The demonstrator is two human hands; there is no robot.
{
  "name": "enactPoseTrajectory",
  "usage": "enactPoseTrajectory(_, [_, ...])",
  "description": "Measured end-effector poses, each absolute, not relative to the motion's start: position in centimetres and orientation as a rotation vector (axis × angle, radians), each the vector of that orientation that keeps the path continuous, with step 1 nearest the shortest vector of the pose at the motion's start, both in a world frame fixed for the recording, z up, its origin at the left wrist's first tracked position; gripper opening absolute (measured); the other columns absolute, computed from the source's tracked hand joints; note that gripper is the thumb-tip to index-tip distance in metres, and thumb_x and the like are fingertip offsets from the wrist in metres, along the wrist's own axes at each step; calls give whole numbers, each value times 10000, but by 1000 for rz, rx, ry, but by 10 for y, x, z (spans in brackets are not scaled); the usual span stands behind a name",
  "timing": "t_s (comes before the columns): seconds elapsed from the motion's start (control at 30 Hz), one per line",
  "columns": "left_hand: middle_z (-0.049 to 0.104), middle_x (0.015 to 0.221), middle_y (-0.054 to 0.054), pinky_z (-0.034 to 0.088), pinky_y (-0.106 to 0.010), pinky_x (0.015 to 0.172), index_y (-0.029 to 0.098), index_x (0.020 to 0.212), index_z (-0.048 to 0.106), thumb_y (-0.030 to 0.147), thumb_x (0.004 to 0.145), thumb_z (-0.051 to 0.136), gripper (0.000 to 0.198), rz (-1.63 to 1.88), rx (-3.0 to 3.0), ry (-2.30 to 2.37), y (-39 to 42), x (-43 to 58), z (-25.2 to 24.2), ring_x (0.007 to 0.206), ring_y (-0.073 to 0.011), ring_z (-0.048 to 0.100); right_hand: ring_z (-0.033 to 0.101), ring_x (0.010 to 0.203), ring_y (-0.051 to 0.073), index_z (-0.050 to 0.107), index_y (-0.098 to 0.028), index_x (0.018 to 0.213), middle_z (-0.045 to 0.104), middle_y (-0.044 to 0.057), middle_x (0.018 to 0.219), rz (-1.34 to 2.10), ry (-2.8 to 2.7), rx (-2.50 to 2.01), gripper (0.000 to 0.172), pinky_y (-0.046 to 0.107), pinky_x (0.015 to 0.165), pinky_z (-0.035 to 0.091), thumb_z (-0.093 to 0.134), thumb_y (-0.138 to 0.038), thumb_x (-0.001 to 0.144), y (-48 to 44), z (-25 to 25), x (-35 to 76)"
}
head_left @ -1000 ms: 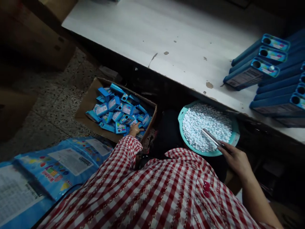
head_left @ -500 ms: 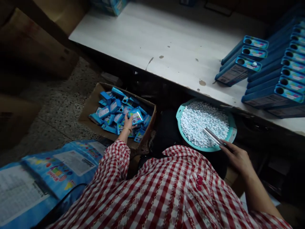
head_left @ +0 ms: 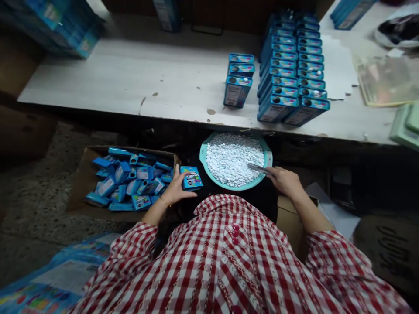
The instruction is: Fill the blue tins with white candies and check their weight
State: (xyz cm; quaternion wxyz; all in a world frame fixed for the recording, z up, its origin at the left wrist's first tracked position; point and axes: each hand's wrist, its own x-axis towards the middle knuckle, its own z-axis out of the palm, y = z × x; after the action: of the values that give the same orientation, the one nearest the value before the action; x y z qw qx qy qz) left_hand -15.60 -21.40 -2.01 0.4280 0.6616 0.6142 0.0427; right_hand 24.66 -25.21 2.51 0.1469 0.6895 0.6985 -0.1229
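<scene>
Between the cardboard box and the bowl, my left hand (head_left: 176,188) grips a small blue candy box (head_left: 191,178), printed side up. Under that arm, the cardboard box (head_left: 77,183) holds a jumble of similar blue candy boxes (head_left: 121,172). My right hand (head_left: 285,179) is closed round a metal scoop (head_left: 258,168), whose far end rests at the surface of the candies. Small white and pale blue candies (head_left: 231,157) fill the turquoise bowl (head_left: 203,153), which sits at my lap by the table edge.
On the white table (head_left: 183,78) stand three blue boxes (head_left: 236,93) and, beside them, long rows of upright boxes (head_left: 278,109) with round holes on top. More boxes are stacked at the back left (head_left: 75,30). A green container (head_left: 407,126) sits at the right edge.
My left hand has come out of the cardboard box and moved right with a candy box in it. My right hand still holds the scoop in the candies. The view has turned right.
</scene>
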Motion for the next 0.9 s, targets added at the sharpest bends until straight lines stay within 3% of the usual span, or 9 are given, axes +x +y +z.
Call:
enactPoseTrajectory(0.1, [193, 1498, -141, 279, -389, 1108, 168, 1255, 457, 193, 540, 765, 779, 83, 1907, 1345, -214, -150, -22, 1382, -320, 212, 638, 844, 201, 570, -225, 1213, 669, 96, 1026, -382, 2033, 1925, 373, 260, 632, 428, 367, -311, 912, -236, 6, 228])
enactPoseTrajectory(0.2, [360, 1431, -92, 288, -360, 1106, 204, 1203, 496, 127, 636, 637, 590, 138, 1930, 1314, -208, -146, -20, 1328, -251, 346, 614, 955, 205, 555, -229, 1235, 642, 85, 1128, -542, 2072, 1937, 374, 275, 723, 445, 382, -295, 910, -215, -19, 210])
enactPoseTrajectory(0.3, [546, 1253, -74, 356, -360, 1058, 202, 1105, 549, 216, 665, 639, 449, 401, 1823, 1406, -196, -140, -12, 1196, -233, 494, 570, 1073, 215, 559, -233, 1237, 602, 59, 1229, -745, 2115, 2032, 371, 319, 853, 437, 418, -290, 898, -201, -38, 207])
enactPoseTrajectory(0.4, [642, 1052, -51, 461, -371, 932, 188, 1083, 551, 379, 660, 673, 480, 634, 1638, 1450, -179, -125, -3, 1005, -226, 598, 558, 1101, 206, 591, -238, 1197, 612, 33, 1224, -1002, 2152, 2165, 355, 329, 911, 424, 496, -305, 862, -199, -52, 217])
enactPoseTrajectory(0.53, [666, 936, -35, 481, -340, 860, 165, 1010, 584, 447, 643, 690, 475, 724, 1582, 1402, -154, -96, 2, 891, -201, 610, 591, 1045, 190, 617, -180, 1157, 656, 60, 1141, -1351, 2220, 2291, 363, 312, 899, 444, 565, -269, 810, -204, -58, 232])
enactPoseTrajectory(0.7, [648, 978, -46, 435, -338, 906, 174, 997, 611, 378, 636, 721, 428, 614, 1808, 1463, -138, -62, 2, 965, -223, 565, 622, 975, 196, 641, -182, 1126, 683, 59, 1074, -1420, 2370, 2326, 348, 322, 865, 469, 567, -274, 799, -208, -20, 246])
enactPoseTrajectory(0.9, [649, 1020, -34, 428, -310, 879, 198, 1076, 604, 330, 670, 708, 440, 569, 1970, 1376, -136, -28, 0, 938, -211, 565, 616, 1007, 204, 641, -199, 1140, 674, 55, 1108, -1062, 2556, 2102, 340, 307, 871, 459, 536, -300, 833, -199, 57, 247])
